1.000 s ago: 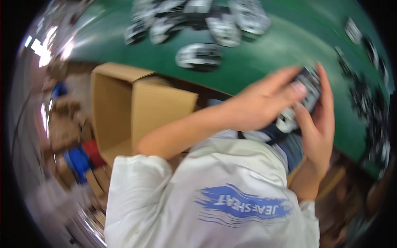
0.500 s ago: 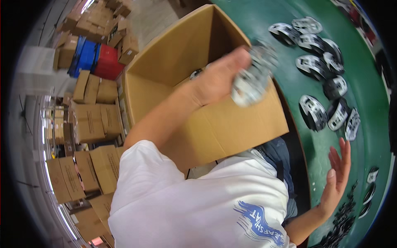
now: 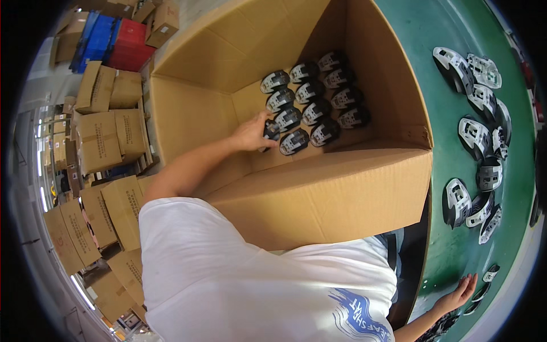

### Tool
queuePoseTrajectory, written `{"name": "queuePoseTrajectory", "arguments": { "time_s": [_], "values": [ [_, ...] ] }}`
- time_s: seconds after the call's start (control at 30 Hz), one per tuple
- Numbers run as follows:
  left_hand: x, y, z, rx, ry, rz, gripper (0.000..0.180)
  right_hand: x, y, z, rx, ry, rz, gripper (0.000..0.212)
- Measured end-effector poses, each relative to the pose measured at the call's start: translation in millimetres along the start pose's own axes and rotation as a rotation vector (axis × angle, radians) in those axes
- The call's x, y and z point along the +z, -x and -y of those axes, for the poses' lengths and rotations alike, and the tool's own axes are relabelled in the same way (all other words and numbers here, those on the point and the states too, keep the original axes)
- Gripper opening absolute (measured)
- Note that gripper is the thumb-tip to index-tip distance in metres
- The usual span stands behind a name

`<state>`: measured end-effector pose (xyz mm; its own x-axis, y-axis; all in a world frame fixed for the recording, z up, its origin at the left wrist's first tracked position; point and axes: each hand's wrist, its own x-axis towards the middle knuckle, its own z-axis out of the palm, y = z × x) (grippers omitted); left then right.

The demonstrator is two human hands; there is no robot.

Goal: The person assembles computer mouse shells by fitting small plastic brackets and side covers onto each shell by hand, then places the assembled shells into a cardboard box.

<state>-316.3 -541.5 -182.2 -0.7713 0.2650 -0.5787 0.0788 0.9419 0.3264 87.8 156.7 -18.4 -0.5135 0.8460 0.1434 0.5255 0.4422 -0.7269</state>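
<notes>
Inside the large cardboard box [image 3: 342, 196], my left hand [image 3: 250, 134] grips a dark curved plastic shell [image 3: 270, 130] by its sides. Next to it, several black-and-white curved shells [image 3: 313, 111] lie in rows on the box floor. The held piece is low in the box, beside the nearest-left shells; whether it touches the floor I cannot tell. My right hand [image 3: 460, 293] is over the green table [image 3: 421, 51] at the lower right, fingers stretched out and holding nothing. It is nearest to small dark parts [image 3: 441, 328] and a few shell pieces [image 3: 490, 272].
More black-and-white shells [image 3: 476, 137] lie loosely grouped on the table, right of the box. The box's walls stand high around my left arm. Stacked cartons [image 3: 99, 139] line the left side, with a blue crate [image 3: 94, 43] and a red crate [image 3: 130, 45] behind.
My left hand has carried a shell from above the box's near side down into the box. My right hand has drawn back toward the lower edge. The view has shifted, showing the rows inside.
</notes>
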Motion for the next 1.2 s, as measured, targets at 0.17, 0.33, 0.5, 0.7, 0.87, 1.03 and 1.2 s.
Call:
{"name": "queuePoseTrajectory", "arguments": {
  "time_s": [0.17, 0.33, 0.5, 0.7, 0.87, 1.03, 1.2],
  "values": [
    [18, -27, 43, -0.162, -0.146, -0.259, 0.084, 6, 8, -30, -0.051, 0.1, -0.143, 0.036],
    [-14, -77, 79, -0.286, -0.296, -0.452, 0.085, 0, 13, -43, -0.1, 0.238, -0.207, 0.036],
    [-12, -124, 86, -0.148, -0.359, -0.411, 0.09, -10, 16, -50, -0.096, 0.143, -0.149, 0.036],
    [-13, -105, 106, -0.269, -0.347, -0.251, 0.099, 19, 23, -44, -0.006, 0.028, -0.197, 0.03],
    [-48, -108, 48, -0.182, -0.213, -0.577, 0.092, 11, 39, -21, 0.01, -0.114, -0.278, 0.025],
    [-151, -98, -133, 0.508, 0.473, -1.181, 0.049, 0, 57, -12, -0.037, 0.09, -0.267, 0.025],
    [-199, -72, -413, 1.049, 0.238, -0.749, 0.041, 0, 51, -5, -0.087, 0.064, -0.238, 0.025]
  ]
}}
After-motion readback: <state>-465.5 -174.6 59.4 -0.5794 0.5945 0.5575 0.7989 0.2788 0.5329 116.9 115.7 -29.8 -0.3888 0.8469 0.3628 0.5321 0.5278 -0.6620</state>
